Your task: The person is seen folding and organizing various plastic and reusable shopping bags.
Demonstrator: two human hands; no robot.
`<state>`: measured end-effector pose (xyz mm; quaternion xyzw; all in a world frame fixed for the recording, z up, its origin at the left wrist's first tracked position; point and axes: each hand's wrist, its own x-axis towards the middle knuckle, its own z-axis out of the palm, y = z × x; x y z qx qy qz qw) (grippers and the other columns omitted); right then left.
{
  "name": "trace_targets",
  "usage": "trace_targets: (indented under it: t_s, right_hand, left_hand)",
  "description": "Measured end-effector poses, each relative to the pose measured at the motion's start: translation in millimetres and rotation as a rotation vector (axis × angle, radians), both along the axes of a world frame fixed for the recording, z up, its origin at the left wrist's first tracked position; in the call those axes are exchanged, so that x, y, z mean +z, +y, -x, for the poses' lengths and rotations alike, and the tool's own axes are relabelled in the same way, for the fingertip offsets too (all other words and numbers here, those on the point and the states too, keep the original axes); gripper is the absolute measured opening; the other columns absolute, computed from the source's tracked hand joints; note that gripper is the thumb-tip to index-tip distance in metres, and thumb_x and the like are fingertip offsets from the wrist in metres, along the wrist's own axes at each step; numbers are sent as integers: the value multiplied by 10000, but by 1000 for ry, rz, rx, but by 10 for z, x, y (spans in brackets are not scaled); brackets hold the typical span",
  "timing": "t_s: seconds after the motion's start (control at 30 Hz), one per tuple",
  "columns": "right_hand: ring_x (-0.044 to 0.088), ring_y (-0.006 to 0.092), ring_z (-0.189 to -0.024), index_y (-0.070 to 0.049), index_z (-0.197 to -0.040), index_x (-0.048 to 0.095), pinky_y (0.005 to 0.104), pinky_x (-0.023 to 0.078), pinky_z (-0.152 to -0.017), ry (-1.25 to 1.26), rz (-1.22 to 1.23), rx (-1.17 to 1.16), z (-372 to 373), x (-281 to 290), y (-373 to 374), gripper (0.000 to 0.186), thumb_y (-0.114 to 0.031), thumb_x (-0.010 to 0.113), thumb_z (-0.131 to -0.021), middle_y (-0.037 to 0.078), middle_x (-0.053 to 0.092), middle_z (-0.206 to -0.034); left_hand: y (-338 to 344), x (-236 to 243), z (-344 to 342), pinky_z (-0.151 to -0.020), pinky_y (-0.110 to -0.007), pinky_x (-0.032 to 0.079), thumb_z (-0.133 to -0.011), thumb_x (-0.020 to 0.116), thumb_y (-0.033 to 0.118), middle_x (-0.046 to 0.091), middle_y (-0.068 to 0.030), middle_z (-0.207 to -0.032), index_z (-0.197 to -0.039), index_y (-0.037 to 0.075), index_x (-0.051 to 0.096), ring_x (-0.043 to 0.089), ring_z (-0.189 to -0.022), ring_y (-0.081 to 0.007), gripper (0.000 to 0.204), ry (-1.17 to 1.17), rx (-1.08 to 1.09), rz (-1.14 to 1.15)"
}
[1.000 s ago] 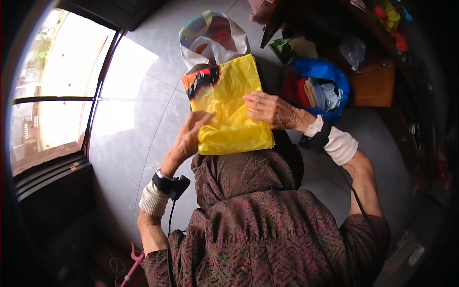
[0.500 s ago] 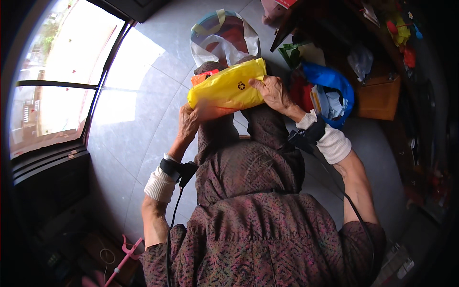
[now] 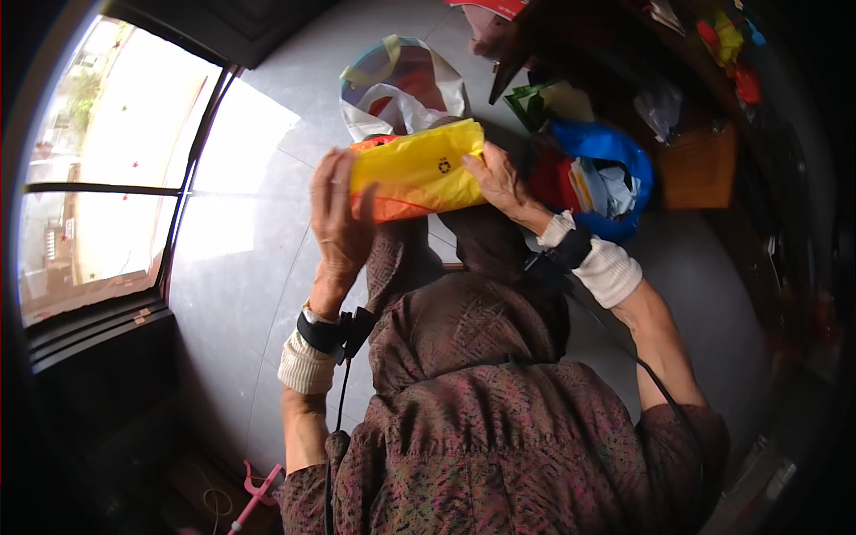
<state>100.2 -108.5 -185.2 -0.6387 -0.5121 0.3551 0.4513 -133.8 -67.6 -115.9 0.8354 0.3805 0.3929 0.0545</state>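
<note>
A folded yellow-and-orange plastic bag [image 3: 415, 165] lies across my knees, with a small dark recycling-type mark on its yellow side. My right hand [image 3: 501, 183] grips the bag's right end, thumb on top and fingers under it. At the left end, my left hand [image 3: 341, 218] is raised with its fingers stretched out and a little blurred by motion. Its thumb is over the orange part of the bag; whether it touches cannot be seen.
Beyond my knees stands a white-edged, see-through tote bag [image 3: 453, 94] with red inside. At right is a blue bag [image 3: 637, 165] of papers, near an open wooden cabinet door [image 3: 704, 169]. A bright window [image 3: 102, 241] fills the left side; a pink stick [image 3: 254, 495] lies lower left.
My left hand has let go of the bag's lower left edge and moved up and left, its fingers opening out. My right hand keeps its grip.
</note>
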Motion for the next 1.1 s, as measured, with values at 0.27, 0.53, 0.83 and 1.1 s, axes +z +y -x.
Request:
trace_targets:
  t_s: [0.27,0.53,0.83,1.1]
  right_hand:
    - [537,311,-1036,-14,-1257,436,375,446,-884,-514,-549,14,118,622,13,517,-192,616,-806,216,523,-1141]
    - [207,330,-1333,-147,-1382,325,560,89,-1073,-798,-445,419,420,-39,174,772,-558,569,-775,167,275,-1412]
    - [16,353,-1378,-177,-1412,275,635,-27,-1035,-703,-249,336,99,-94,-9,844,-622,551,-750,160,85,-1488]
    - [96,406,-1350,-124,-1397,289,644,22,-1037,-912,-259,458,198,103,-179,869,-600,583,-732,247,164,-1435]
  left_hand:
    - [77,-507,-301,-1069,-552,118,-808,588,333,347,-124,-1407,-1315,49,410,245,-1343,-318,608,498,-195,93]
    - [147,-789,-234,-1092,-495,126,-833,549,296,289,-149,-1435,-1358,55,351,212,-1353,-316,611,446,-294,206]
    - [347,-744,21,-1093,-416,150,-906,419,426,201,-169,-1462,-1402,63,265,179,-1356,-312,634,152,-121,431]
    - [312,-750,-33,-1089,-398,180,-914,430,361,206,-181,-1450,-1390,52,277,189,-1343,-318,588,14,-125,600]
